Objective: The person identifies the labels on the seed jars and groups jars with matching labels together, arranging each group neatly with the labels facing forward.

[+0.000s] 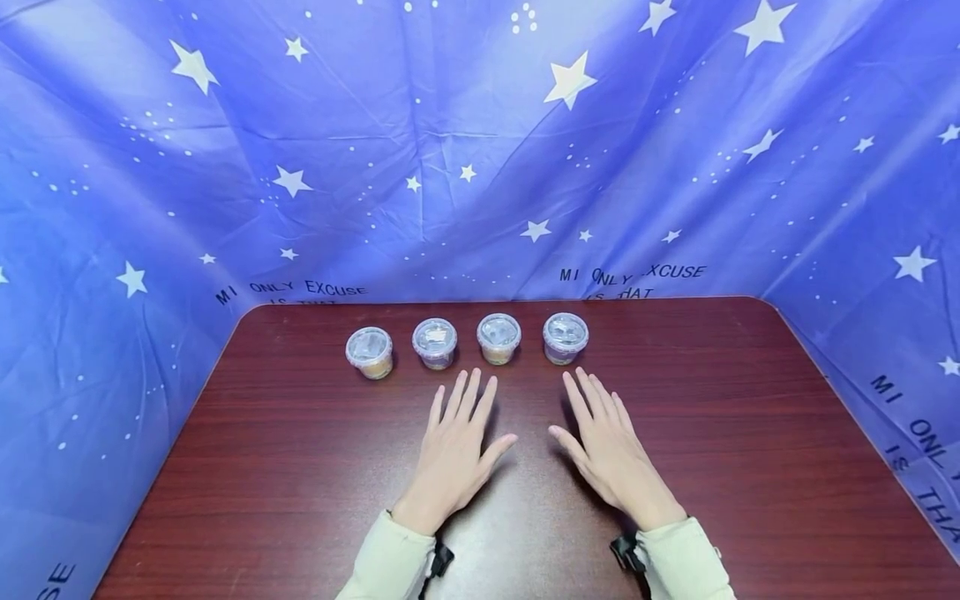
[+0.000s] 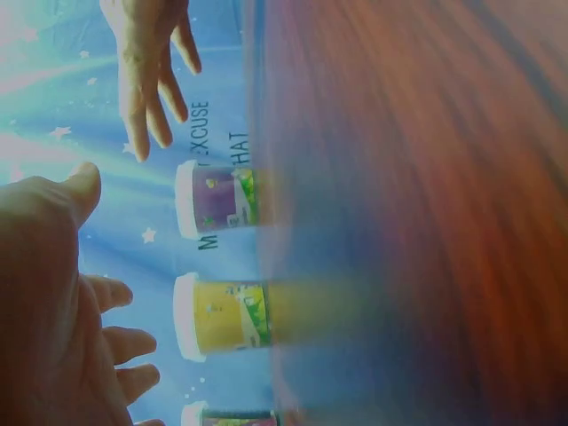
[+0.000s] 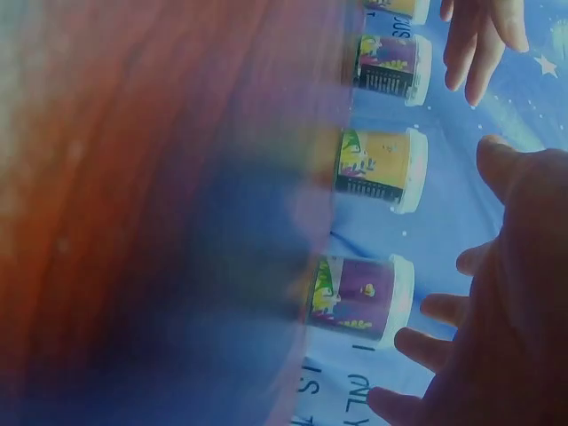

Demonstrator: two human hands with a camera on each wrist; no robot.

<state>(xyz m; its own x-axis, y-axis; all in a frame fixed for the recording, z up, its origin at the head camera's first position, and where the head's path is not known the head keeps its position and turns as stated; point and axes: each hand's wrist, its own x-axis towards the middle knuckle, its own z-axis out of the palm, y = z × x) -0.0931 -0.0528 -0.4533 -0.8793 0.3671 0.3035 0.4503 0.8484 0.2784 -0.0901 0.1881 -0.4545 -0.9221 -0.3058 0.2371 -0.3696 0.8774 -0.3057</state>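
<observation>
Several small lidded plastic tubs stand in a row near the table's back edge. From the left come a yellow tub (image 1: 370,353), a purple tub (image 1: 435,343), another yellow tub (image 1: 498,339) and another purple tub (image 1: 566,338); all have clear-topped lids. My left hand (image 1: 456,450) is held with straight, spread fingers, its tips just in front of the two middle tubs. My right hand (image 1: 611,446) likewise has extended fingers, nearest the rightmost purple tub. Neither hand holds anything. Both wrist views show the upright tubs beyond the fingers, with printed labels on their sides.
The tubs and hands are over a dark red wooden table (image 1: 285,467) with rounded back corners. A blue cloth (image 1: 420,167) printed with white stars and black lettering hangs behind it and along both sides.
</observation>
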